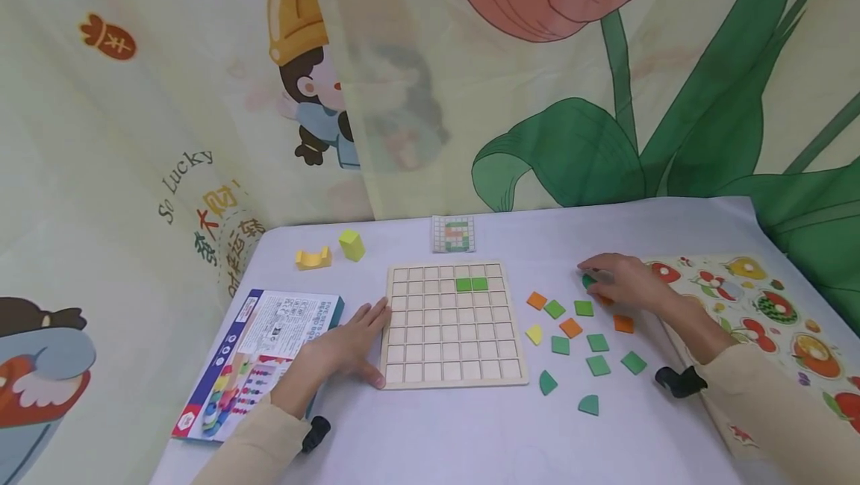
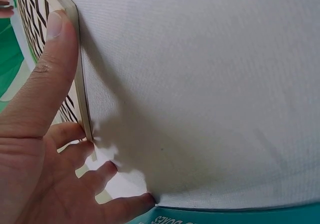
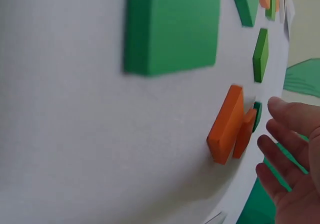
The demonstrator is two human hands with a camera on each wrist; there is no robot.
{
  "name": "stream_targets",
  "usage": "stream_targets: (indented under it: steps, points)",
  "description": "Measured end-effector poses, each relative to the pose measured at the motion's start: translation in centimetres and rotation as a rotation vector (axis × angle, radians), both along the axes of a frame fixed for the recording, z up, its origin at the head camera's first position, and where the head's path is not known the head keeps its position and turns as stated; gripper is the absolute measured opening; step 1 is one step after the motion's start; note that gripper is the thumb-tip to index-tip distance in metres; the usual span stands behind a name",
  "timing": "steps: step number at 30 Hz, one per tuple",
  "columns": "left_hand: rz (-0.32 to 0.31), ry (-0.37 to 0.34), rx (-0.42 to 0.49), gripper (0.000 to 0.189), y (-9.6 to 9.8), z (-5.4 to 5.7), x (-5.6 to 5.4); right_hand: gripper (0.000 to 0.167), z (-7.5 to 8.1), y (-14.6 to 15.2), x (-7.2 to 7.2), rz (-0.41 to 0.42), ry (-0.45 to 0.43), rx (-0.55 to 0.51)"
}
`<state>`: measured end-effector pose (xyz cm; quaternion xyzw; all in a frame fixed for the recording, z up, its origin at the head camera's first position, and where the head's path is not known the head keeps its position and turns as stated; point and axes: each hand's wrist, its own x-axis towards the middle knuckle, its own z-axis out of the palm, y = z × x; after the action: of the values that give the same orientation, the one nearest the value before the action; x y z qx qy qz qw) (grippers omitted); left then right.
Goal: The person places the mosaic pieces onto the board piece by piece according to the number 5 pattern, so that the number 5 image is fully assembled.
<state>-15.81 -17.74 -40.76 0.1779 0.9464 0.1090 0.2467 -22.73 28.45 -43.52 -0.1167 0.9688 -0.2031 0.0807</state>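
Note:
A wooden grid board (image 1: 449, 386) lies flat, with two light green square tiles (image 1: 472, 284) in its upper rows. My left hand (image 1: 349, 343) rests at its left edge. In the left wrist view, the thumb (image 2: 62, 39) lies on the board's rim (image 2: 80, 84) and the other fingers are spread beside it. My right hand (image 1: 625, 282) reaches over the loose pieces at the right, above a dark green piece (image 1: 588, 280) and a partly covered orange tile (image 1: 605, 300). In the right wrist view, its fingers are loosely bent, holding nothing, close to the dark green piece (image 3: 257, 116).
Several green and orange tiles (image 1: 598, 365) lie right of the board. A small pattern card (image 1: 453, 233) is behind it. A yellow arch block (image 1: 313, 258) and a yellow-green block (image 1: 351, 245) stand back left. A box (image 1: 282, 321) lies left, a fruit-picture board (image 1: 732, 321) right.

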Motion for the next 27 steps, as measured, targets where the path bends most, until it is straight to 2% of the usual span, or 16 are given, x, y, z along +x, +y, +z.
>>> stream_targets:
  steps: [4,7,14,21,27]
  points:
    - [-0.004,0.005,-0.003,0.113,0.0,0.0,-0.1,0.042,0.3,-0.5,1.2,0.089,0.046,-0.026]
    - [-0.007,0.01,-0.011,0.112,0.0,0.0,-0.2,0.042,0.2,-1.0,2.1,0.149,0.049,-0.03]
    - [-0.01,0.005,-0.009,0.113,-0.1,-0.4,-0.2,0.04,-0.7,-1.6,3.1,0.179,0.057,-0.018]
    - [-0.004,-0.007,-0.004,0.115,-0.1,-0.1,-0.1,0.04,-0.5,-2.9,2.7,0.15,0.088,0.007]
    - [0.005,-0.009,0.002,0.115,0.0,-0.1,-0.1,0.039,0.4,-6.7,0.9,0.158,0.056,-0.057]
